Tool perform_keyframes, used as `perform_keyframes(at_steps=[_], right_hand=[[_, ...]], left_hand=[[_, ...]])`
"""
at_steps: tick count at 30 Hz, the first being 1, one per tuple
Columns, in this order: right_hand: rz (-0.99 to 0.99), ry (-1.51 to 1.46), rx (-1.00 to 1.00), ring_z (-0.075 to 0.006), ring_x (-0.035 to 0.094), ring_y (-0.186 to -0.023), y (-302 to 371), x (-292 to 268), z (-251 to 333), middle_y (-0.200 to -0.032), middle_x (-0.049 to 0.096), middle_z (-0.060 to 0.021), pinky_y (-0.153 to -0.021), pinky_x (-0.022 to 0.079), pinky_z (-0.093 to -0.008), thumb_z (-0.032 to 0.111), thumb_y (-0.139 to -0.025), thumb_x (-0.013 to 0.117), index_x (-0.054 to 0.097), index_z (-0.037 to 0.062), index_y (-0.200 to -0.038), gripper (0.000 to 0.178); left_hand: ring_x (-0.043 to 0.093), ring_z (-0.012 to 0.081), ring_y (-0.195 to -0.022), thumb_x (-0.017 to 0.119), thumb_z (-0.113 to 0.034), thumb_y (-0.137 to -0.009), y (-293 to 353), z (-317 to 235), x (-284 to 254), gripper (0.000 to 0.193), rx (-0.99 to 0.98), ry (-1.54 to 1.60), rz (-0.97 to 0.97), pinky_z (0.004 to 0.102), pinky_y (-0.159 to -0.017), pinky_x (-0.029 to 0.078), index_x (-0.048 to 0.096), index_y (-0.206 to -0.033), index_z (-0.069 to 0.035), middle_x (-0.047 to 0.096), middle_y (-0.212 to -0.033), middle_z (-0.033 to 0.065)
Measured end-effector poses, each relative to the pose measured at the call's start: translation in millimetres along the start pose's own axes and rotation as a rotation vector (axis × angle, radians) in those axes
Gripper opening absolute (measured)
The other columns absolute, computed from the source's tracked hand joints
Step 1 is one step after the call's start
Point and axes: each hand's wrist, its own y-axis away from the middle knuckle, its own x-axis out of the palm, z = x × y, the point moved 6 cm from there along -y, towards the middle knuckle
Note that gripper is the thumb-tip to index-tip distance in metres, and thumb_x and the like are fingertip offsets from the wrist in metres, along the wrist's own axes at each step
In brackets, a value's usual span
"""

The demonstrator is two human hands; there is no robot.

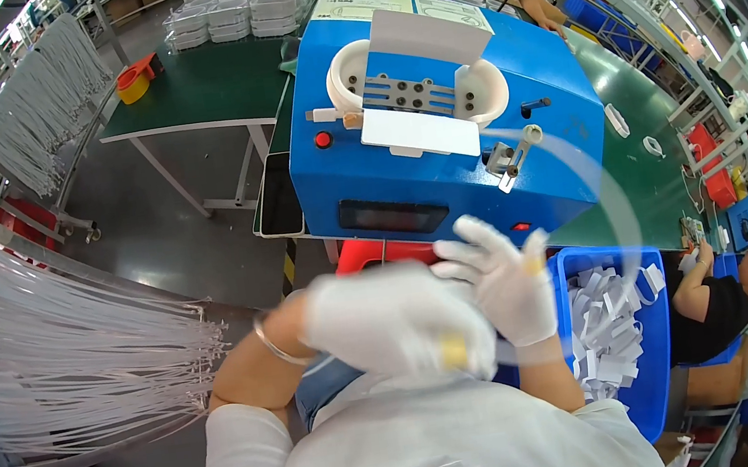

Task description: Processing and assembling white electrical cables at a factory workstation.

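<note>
My left hand, in a white glove with a yellow patch, crosses in front of my body and is smeared by motion, so its fingers cannot be made out. Close beside it on the right, my right hand is raised in a white glove, its fingers apart and nothing seen in them. A blurred, pale translucent strip arcs from the blue machine down past my right wrist toward the left hand; whether the left fingers grip it is unclear. On the machine sit white curved guides, a slotted metal plate and a white flap.
A blue bin of short white strips stands at my right. Racks of hanging white cords line the left. Clear plastic trays and a yellow tape roll rest on the green table. Two co-workers are nearby.
</note>
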Motion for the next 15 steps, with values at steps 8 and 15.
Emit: perform_keyframes(at_steps=[8,15], right_hand=[[-0.134,0.306,0.254,-0.0024,0.033,-0.041,26.7,26.6,11.3,-0.068,0.060,-0.0042,-0.039,0.022,-0.0183,0.022,-0.095,0.047,0.047,-0.0060,-0.127,0.042],[-0.390,0.551,0.092,-0.0062,0.034,-0.035,32.0,3.2,39.7,-0.048,0.044,-0.0006,-0.034,0.024,-0.0208,0.027,-0.095,0.050,0.059,-0.0012,-0.081,0.033]], left_hand=[[0.054,0.0278,-0.116,0.065,-0.024,-0.085,9.4,85.4,-18.4,0.066,0.061,0.810,-0.637,0.0387,-0.096,0.046,0.035,-0.138,0.002,0.051,-0.129,0.0174],[0.064,0.0215,-0.068,0.053,-0.036,-0.094,83.0,72.0,-85.1,0.048,0.040,0.465,-1.279,0.0332,-0.065,0.055,0.055,-0.114,0.007,0.063,-0.082,0.0107]])
